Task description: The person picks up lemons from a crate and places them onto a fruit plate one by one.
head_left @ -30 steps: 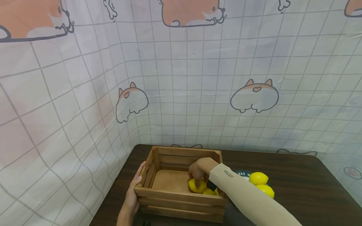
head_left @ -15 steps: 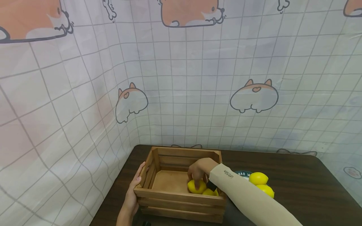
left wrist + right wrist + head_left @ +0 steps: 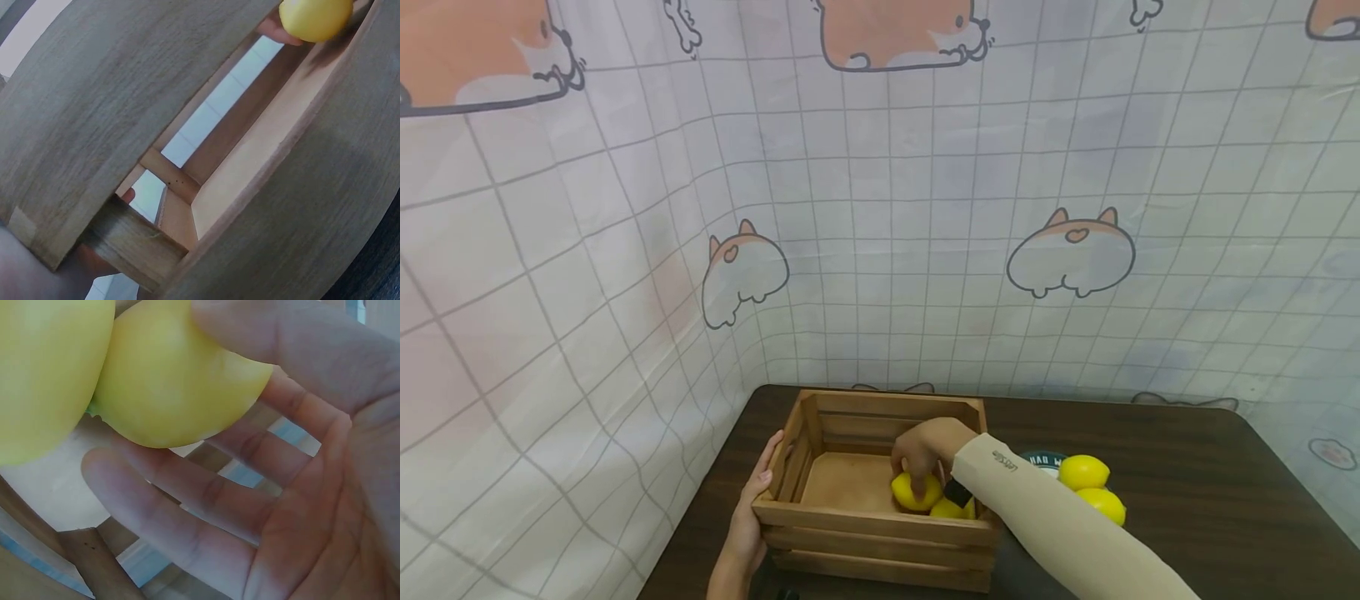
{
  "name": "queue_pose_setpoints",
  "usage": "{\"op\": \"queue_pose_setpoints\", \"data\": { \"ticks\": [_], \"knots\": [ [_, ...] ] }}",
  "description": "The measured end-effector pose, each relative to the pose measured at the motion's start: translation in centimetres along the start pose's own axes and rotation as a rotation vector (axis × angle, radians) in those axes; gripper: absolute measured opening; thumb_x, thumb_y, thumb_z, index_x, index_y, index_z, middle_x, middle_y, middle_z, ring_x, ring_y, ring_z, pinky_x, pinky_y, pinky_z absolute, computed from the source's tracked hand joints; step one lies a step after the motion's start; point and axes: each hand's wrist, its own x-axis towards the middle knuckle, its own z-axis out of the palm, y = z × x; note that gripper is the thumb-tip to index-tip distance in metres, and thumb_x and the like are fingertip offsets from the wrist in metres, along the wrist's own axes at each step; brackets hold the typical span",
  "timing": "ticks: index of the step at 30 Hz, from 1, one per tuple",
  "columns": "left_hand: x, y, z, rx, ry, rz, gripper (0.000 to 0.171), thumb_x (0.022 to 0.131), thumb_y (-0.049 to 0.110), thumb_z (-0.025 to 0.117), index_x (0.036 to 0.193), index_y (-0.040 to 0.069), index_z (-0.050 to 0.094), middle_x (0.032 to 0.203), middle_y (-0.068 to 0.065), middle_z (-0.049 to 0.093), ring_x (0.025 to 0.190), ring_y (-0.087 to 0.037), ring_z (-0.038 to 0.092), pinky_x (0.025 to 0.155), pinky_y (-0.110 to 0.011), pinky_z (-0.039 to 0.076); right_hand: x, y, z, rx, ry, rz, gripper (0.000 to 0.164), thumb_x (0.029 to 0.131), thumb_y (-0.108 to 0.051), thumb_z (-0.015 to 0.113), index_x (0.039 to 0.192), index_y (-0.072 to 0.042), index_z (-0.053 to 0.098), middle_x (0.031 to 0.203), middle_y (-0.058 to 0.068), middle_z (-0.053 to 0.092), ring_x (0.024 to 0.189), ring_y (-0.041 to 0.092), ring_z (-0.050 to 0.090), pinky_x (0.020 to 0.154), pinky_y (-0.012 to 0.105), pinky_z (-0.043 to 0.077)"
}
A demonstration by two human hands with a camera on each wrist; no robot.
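Note:
My right hand (image 3: 928,446) reaches into a slatted wooden crate (image 3: 880,539) and holds a yellow lemon (image 3: 907,498) low near its floor. In the right wrist view the thumb presses on this lemon (image 3: 181,381), with the fingers bent beneath and beside it. A second lemon (image 3: 949,510) touches it, partly hidden by the crate's front wall and a black band on the wrist. At the crate's left end, my left hand (image 3: 747,525) grips the side wall. A fingertip (image 3: 128,195) shows through the slats in the left wrist view; most of that hand is hidden there.
Right of the crate, two more lemons (image 3: 1084,472) sit at a round item with a dark green lettered rim (image 3: 1047,459), partly behind the sleeved forearm (image 3: 1052,517). Everything stands on a dark wooden table (image 3: 1195,475). A patterned cloth (image 3: 910,292) hangs behind and at left.
My right hand has shifted slightly left inside the crate, and the lemon has moved with it. The left hand keeps its hold on the crate's end. The head view has turned a little.

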Motion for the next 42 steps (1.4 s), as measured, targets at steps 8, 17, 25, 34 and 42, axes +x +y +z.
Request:
{"op": "queue_pose_setpoints", "data": {
  "ticks": [8, 17, 25, 34, 42],
  "knots": [
    [0.0, 0.1, 0.0, -0.003, 0.005, 0.004, 0.060, 0.108, 0.036, 0.023, 0.166, 0.027, 0.011, 0.173, -0.007, -0.006, 0.156, -0.042, 0.000, 0.117, -0.075, 0.002, -0.6, -0.1, -0.8, 0.023, 0.039, -0.052, 0.044, 0.082, -0.010, 0.083, 0.120, -0.029, 0.070, 0.128, 0.000, 0.063, 0.089, 0.023, 0.070, 0.072, 0.040, 0.063],
    [-0.3, -0.2, 0.1, 0.006, 0.023, -0.002, 0.059, 0.108, 0.035, 0.023, 0.166, 0.028, 0.012, 0.174, -0.008, -0.005, 0.156, -0.041, 0.002, 0.118, -0.073, 0.003, -1.8, -0.9, -1.2, 0.014, 0.084, -0.149, 0.043, 0.083, -0.011, 0.083, 0.119, -0.029, 0.068, 0.129, -0.003, 0.062, 0.099, 0.017, 0.066, 0.073, 0.036, 0.063],
    [-0.4, 0.0, 0.1, 0.003, 0.007, 0.009, 0.058, 0.109, 0.036, 0.023, 0.165, 0.030, 0.012, 0.173, -0.009, -0.005, 0.156, -0.042, 0.000, 0.117, -0.074, 0.002, -3.0, -1.0, -2.2, 0.056, 0.123, -0.277, 0.040, 0.083, -0.004, 0.079, 0.116, -0.024, 0.068, 0.108, -0.007, 0.064, 0.091, 0.013, 0.062, 0.073, 0.038, 0.063],
    [-0.2, 0.1, 0.3, 0.008, 0.007, 0.015, 0.058, 0.109, 0.036, 0.022, 0.165, 0.030, 0.013, 0.174, -0.008, -0.004, 0.156, -0.040, 0.002, 0.118, -0.070, 0.003, -4.7, 0.2, -2.7, 0.104, 0.221, -0.355, 0.041, 0.082, -0.006, 0.080, 0.115, -0.026, 0.067, 0.111, -0.008, 0.064, 0.095, 0.013, 0.059, 0.078, 0.031, 0.057],
    [-0.2, 0.2, 0.4, 0.011, 0.000, 0.014, 0.058, 0.109, 0.037, 0.022, 0.165, 0.029, 0.012, 0.173, -0.009, -0.005, 0.156, -0.041, 0.000, 0.118, -0.072, 0.003, -6.3, 1.2, -2.9, 0.119, 0.260, -0.380, 0.044, 0.085, -0.010, 0.080, 0.120, -0.033, 0.064, 0.121, -0.006, 0.064, 0.105, 0.015, 0.057, 0.092, 0.037, 0.050]
  ]
}}
